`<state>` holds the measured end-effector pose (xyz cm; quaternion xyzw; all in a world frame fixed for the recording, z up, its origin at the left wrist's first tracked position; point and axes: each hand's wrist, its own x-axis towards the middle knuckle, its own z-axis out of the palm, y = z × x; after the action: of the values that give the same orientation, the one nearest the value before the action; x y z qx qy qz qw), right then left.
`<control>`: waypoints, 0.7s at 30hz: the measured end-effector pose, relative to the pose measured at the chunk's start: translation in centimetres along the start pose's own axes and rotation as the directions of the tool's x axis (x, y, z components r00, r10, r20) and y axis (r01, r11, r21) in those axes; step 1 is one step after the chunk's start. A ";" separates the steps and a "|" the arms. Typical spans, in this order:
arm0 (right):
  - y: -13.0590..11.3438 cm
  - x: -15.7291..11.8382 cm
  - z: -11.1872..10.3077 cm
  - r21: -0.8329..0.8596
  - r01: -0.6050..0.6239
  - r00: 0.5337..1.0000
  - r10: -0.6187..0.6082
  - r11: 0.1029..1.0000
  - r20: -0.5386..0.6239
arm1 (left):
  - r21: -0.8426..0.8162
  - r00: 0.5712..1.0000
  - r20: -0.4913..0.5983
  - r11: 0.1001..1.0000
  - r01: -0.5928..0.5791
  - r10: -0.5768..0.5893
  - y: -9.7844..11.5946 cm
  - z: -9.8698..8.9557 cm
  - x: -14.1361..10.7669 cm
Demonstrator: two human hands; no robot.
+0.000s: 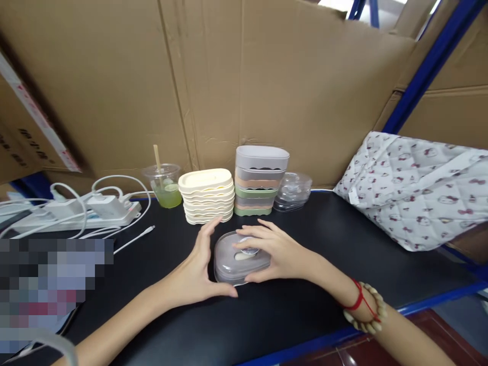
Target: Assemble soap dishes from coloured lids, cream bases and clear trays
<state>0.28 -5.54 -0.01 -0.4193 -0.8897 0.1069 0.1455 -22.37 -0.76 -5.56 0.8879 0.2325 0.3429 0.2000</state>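
Observation:
A rounded box with a clear lid rests on the black table between my hands, a pale oval slot and a round label showing on its top. My left hand is beside its left end, fingers spread and thumb near the front edge. My right hand lies over the right end, fingers on the lid and thumb at the front side. Behind the box stand a stack of cream trays and a taller stack of grey, peach and green oval frames. Clear lids are piled right of them.
A cup of green drink with a straw stands at the back left. Further left are a power strip with white cables and a blurred-out object. A patterned white bag leans at the right. Cardboard walls the table's back.

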 end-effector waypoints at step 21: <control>6.4 -2.2 -7.8 -0.185 -0.311 0.732 0.111 0.932 -0.673 | 0.330 0.961 -0.268 0.944 0.028 0.065 0.3 -1.5 1.4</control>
<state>8.94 -2.73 4.90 -0.5456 -0.7346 -0.1590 0.3708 -22.44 0.00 -3.66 0.8547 0.3036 0.4210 0.0109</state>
